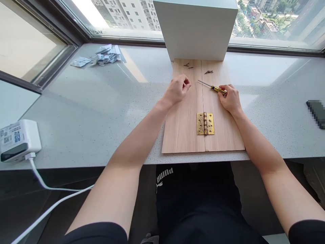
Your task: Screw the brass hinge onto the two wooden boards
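Observation:
Two pale wooden boards, a left board [182, 132] and a right board [225, 132], lie side by side with a thin seam between them. A brass-coloured hinge [205, 124] lies unfolded across that seam, its knuckle along it and its screw holes visible. My right hand [230, 99] grips the yellow-and-black handle of a screwdriver [215, 88], whose shaft points left over the seam. Above the left board, my left hand [178, 88] is closed with curled fingers; what they hold, if anything, is hidden. Small screws [187, 64] rest beyond it, and more screws [209, 72] lie on the right board.
Behind the boards stands a large white box [200, 37] against the window. Small paper packets [108, 55] are piled at the back left. A white power adapter [21, 139] with a cable sits on the left of the speckled countertop [101, 118]; a dark phone [317, 112] is far right.

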Demonstrator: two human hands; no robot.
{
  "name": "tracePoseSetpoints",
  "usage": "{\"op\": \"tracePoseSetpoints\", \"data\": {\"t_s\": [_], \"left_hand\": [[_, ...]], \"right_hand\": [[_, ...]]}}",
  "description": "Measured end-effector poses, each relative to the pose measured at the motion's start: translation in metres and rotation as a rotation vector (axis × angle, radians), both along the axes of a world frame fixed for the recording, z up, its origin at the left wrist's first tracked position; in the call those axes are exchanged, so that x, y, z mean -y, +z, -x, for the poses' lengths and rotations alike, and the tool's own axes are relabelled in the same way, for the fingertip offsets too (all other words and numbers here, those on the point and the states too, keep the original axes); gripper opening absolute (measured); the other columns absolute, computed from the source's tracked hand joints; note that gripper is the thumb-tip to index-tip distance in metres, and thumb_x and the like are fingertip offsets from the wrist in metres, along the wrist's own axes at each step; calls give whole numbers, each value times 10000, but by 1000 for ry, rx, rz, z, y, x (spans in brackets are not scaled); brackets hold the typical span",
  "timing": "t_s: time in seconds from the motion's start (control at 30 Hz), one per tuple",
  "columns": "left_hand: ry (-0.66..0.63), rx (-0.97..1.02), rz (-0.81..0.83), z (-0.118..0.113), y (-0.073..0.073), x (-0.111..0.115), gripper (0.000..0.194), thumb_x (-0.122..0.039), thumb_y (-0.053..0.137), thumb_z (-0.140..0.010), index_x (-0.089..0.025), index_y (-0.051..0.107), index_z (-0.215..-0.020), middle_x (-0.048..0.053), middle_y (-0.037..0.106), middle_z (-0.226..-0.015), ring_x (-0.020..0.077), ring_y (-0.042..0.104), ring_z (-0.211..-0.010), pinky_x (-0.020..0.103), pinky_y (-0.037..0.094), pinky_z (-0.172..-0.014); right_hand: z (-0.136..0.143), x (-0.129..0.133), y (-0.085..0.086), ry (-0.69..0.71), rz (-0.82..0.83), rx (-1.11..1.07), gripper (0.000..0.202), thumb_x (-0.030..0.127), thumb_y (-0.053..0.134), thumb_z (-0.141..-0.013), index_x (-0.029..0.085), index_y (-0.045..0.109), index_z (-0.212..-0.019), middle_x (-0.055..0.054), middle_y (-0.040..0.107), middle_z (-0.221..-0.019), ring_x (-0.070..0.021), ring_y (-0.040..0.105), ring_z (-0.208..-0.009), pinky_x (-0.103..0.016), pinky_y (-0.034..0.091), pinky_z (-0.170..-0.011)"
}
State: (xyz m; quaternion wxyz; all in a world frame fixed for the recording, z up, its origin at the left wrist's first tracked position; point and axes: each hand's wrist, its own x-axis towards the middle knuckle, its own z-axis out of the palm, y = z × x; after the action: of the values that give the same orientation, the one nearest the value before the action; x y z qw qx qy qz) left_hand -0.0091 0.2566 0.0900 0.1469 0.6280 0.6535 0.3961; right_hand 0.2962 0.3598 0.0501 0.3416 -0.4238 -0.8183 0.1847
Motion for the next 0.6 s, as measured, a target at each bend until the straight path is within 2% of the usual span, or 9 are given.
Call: {"op": "tracePoseSetpoints", "data": {"t_s": [0.13,0.23,0.33,0.4,0.47,0.6], "left_hand": [[-118,119,46,-33,5,42,104,-173,795,-1132,-238,719,-1105,55,795,-1023,229,735,-919,395,621,-903],[-245,263,68,-46,3,63,109,-261,804,-1146,-250,792,-1254,46,839,-1086,212,759,-954,375,638,-955],[-355,331,111,-45,-1,71,132,-359,859,-1114,-241,845,-1170,75,883,-1153,242,809,-1087,395,645,-1010],[-385,374,154,-41,-4,71,174,-389,913,-1067,-232,850,-1108,86,893,-1133,256,826,-1096,407,654,-994],[-407,420,195,-38,-6,71,217,-403,959,-1028,-222,848,-1069,91,895,-1102,256,842,-1073,417,671,-989],[-419,497,234,-37,-6,72,227,-364,1001,-1009,-222,840,-1082,97,923,-1128,260,894,-1120,448,710,-1098]], "right_hand": [[-1,1,3,4,17,6,241,212,748,-1035,239,859,-1247,-167,850,-1324,-327,790,-1064,-554,668,-1095],[-2,2,5,5,18,2,236,214,750,-1033,235,862,-1240,-164,856,-1329,-312,786,-1052,-535,663,-1083],[-3,3,7,5,14,-1,232,216,753,-1036,235,865,-1238,-160,863,-1330,-301,784,-1034,-520,666,-1049],[-3,4,8,8,12,-1,226,221,764,-1032,240,866,-1233,-157,867,-1319,-297,778,-1008,-516,670,-1020],[-3,5,8,10,9,-3,215,240,775,-1031,249,866,-1225,-152,872,-1313,-296,768,-990,-517,675,-998],[-4,7,9,11,4,-12,198,299,789,-1047,267,860,-1229,-137,879,-1324,-287,747,-959,-521,679,-983]]}}
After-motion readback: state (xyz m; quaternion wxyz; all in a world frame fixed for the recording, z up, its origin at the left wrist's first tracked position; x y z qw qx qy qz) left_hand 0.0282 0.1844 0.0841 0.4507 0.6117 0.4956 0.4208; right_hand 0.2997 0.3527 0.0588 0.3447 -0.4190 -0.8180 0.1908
